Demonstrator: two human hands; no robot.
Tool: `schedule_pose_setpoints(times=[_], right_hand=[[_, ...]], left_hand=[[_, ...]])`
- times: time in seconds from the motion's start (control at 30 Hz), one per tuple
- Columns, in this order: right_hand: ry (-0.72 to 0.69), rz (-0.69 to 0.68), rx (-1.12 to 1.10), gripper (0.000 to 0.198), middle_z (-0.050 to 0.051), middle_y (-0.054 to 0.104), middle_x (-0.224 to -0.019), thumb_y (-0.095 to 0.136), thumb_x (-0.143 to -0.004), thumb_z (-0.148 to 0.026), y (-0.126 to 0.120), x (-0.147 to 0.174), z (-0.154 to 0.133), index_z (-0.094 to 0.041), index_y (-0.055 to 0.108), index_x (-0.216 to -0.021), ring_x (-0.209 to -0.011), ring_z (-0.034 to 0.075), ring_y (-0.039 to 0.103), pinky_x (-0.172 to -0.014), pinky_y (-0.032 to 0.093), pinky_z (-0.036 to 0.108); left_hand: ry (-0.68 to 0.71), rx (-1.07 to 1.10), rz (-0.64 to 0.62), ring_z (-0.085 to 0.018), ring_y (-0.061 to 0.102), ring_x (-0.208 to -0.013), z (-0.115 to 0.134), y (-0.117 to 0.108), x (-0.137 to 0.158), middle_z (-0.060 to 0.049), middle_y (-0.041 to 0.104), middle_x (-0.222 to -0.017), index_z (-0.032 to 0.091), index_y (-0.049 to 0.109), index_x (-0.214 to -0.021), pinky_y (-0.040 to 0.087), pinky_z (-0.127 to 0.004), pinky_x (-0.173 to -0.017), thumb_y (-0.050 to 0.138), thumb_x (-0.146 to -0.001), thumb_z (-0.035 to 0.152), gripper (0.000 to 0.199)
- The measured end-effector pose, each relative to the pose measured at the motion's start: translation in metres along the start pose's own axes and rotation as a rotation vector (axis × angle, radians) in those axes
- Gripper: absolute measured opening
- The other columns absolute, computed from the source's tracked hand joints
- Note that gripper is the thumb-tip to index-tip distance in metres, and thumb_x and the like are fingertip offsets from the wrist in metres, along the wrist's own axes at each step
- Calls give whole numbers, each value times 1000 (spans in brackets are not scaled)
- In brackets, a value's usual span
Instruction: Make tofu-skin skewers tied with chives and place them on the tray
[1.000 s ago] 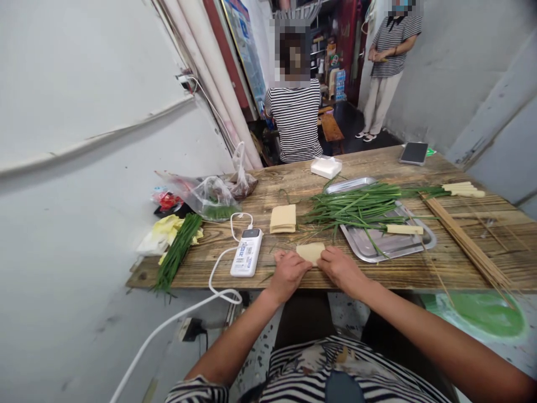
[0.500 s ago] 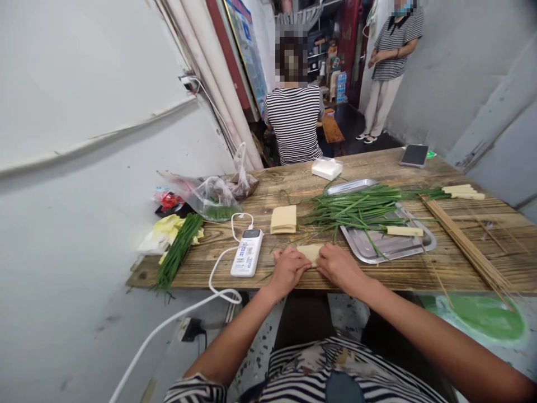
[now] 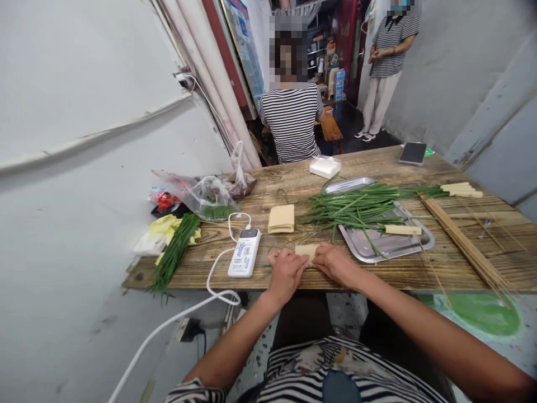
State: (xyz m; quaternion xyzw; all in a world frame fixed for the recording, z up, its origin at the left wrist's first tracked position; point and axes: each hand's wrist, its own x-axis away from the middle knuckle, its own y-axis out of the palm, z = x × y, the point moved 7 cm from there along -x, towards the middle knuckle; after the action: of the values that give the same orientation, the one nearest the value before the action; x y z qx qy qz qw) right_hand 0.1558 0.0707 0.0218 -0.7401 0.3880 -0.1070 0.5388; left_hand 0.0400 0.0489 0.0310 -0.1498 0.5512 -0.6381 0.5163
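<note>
1. Location: the pale sheet (image 3: 306, 250) lies at the near edge of the surface (image 3: 197, 271), between the left hand (image 3: 287, 274) and the right hand (image 3: 338, 266), in front of the stack of pale sheets (image 3: 281, 218).
2. Grip: both hands pinch the pale sheet, one towards each end, fingers bent and gathered on it. Thumb contact is partly hidden; pressure cannot be told.
3. Handling, as judged: the step appears to be rolling or folding. Work both ends evenly, so that neither side runs ahead and the turn does not skew.
4. Press lightly; a sheet this thin may crease or tear under hard fingertips. Tuck the near edge snugly before each turn. Whether anything lies inside cannot be seen.
5. Reference: the pale roll (image 3: 403, 230) on the metal tray (image 3: 364, 253) is narrow and straight, a fair standard for tightness.
6. Pose: both forearms reach forward and inward from the body, elbows apart, hands converging low over the surface. The fingertips of the two hands are near each other. The arrangement is roughly symmetrical, which should favour even pressure.
</note>
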Motion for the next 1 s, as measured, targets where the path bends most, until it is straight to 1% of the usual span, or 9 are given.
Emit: schedule_pose_setpoints(times=[0.1, 0.2, 0.33, 0.43, 0.53, 0.67, 0.8, 0.93, 1.0], right_hand=[[-10, -28, -8, 25, 4, 59, -68, 57, -85, -14, 1, -3, 1, -16, 67, -62, -70, 16, 47, -64, 33, 28], [-31, -53, -16, 24, 4, 59, -66, 59, -85, -14, 1, -5, 0, -15, 67, -62, -67, 15, 46, -65, 33, 28], [-26, -36, -34, 22, 4, 59, -66, 61, -84, -13, 0, -6, 1, -15, 67, -62, -67, 15, 46, -66, 33, 27], [-28, -26, -60, 22, 4, 59, -67, 61, -84, -13, 1, -5, 3, -15, 67, -62, -67, 15, 46, -65, 33, 27], [-37, -30, -71, 22, 4, 59, -67, 62, -84, -13, 0, -6, 3, -15, 67, -63, -67, 15, 46, -66, 34, 27], [-23, -43, -67, 20, 4, 60, -67, 63, -83, -14, -2, -5, 2, -15, 68, -64, -68, 15, 47, -67, 35, 27], [32, -40, -28, 19, 5, 60, -72, 60, -87, -19, -4, -2, 1, -15, 71, -72, -74, 17, 50, -68, 35, 27], [74, -17, 88, 23, 5, 59, -74, 56, -90, -23, -8, 4, -5, -16, 70, -73, -76, 17, 48, -70, 34, 29], [79, 29, 172, 19, 6, 58, -79, 56, -90, -24, -11, 6, -9, -16, 68, -77, -80, 18, 47, -72, 32, 30]], left_hand=[[68, -125, 41, -23, 52, -98, 11, -2, 5, -3, 69, -92, 26, 68, -97, 27, -41, -88, 51, -93, 24, 17], [142, -168, 48, -22, 52, -102, 16, 1, 10, -4, 68, -99, 24, 66, -99, 28, -39, -90, 50, -95, 25, 17], [180, -173, 74, -20, 53, -99, 14, 4, 12, -4, 68, -93, 24, 65, -106, 28, -37, -88, 47, -96, 25, 20], [219, -180, 117, -19, 53, -98, 14, 2, 13, -3, 68, -92, 23, 65, -104, 27, -37, -86, 43, -98, 26, 23], [258, -164, 114, -19, 53, -96, 16, 3, 13, -3, 69, -94, 22, 65, -103, 26, -38, -85, 37, -100, 28, 29], [240, -151, 48, -19, 52, -94, 12, 7, 9, -3, 68, -92, 23, 65, -103, 27, -38, -84, 39, -99, 26, 27], [228, -134, -47, -18, 51, -90, 9, 10, 0, -3, 68, -86, 23, 67, -96, 28, -38, -83, 44, -97, 24, 24], [203, -91, -99, -18, 51, -87, 7, 10, -8, -2, 67, -79, 22, 69, -86, 27, -38, -83, 46, -96, 22, 25], [198, -71, -119, -18, 51, -87, 8, 9, -10, -2, 67, -78, 22, 69, -84, 27, -38, -83, 46, -96, 22, 26]])
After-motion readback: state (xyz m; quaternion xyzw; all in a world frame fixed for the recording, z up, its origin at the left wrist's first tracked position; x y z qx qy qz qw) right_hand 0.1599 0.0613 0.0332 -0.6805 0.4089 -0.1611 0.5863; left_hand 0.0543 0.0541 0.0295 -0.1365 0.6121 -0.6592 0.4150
